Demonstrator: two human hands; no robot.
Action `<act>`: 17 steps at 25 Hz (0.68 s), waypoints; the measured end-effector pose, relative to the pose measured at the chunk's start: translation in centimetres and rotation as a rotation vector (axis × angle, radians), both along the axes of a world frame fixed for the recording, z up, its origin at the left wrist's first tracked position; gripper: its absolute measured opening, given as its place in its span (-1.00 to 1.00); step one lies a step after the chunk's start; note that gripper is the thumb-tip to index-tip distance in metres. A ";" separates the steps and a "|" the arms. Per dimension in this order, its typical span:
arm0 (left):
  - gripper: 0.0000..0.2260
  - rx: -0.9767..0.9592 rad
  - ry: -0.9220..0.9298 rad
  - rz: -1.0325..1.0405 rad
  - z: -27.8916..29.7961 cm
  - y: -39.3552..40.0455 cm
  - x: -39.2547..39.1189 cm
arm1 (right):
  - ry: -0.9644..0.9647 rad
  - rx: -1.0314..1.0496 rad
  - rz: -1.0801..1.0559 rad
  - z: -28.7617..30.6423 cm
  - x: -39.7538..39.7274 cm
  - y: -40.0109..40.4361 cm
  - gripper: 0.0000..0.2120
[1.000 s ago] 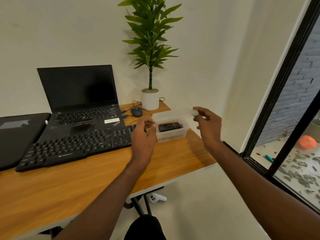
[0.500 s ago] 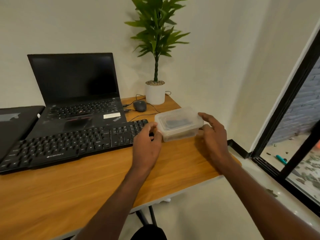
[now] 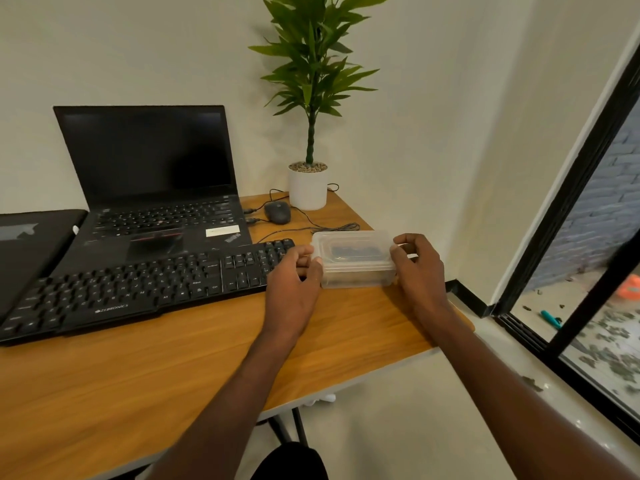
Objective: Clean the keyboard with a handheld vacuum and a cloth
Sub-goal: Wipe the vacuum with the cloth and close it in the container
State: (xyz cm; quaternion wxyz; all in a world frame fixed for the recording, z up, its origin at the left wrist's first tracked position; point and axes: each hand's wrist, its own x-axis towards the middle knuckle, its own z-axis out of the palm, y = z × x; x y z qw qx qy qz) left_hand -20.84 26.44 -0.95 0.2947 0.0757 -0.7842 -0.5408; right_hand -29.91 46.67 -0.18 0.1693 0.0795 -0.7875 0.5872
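Keys on the black keyboard (image 3: 145,285) were small square bumps in rows. The keyboard was long, flat plastic and lay on the wooden desk (image 3: 145,393), its long side running from the near left up to the far right. Its right end sat just beside a clear plastic box (image 3: 353,259).

The box was a low rectangle with round corners, and its lid was on. Something dark showed inside, but it was too blurry to name. The left hand (image 3: 294,289) held the box's left end, with curled fingers at the lid's edge. The right hand (image 3: 417,268) held the right end the same way, thumb and fingers bent round the rim.

Behind the keyboard stood an open black laptop (image 3: 152,188) with a dark screen. A dark mouse (image 3: 277,212) with a thin wire lay near a white pot (image 3: 307,188) holding a tall green plant (image 3: 313,64). The desk top was smooth, orange-brown wood.
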 end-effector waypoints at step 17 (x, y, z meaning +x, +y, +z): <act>-0.64 -0.182 -0.064 0.056 0.8 0.7 0.5 | 0.443 0.612 0.133 0.0 1.4 -0.9 -0.72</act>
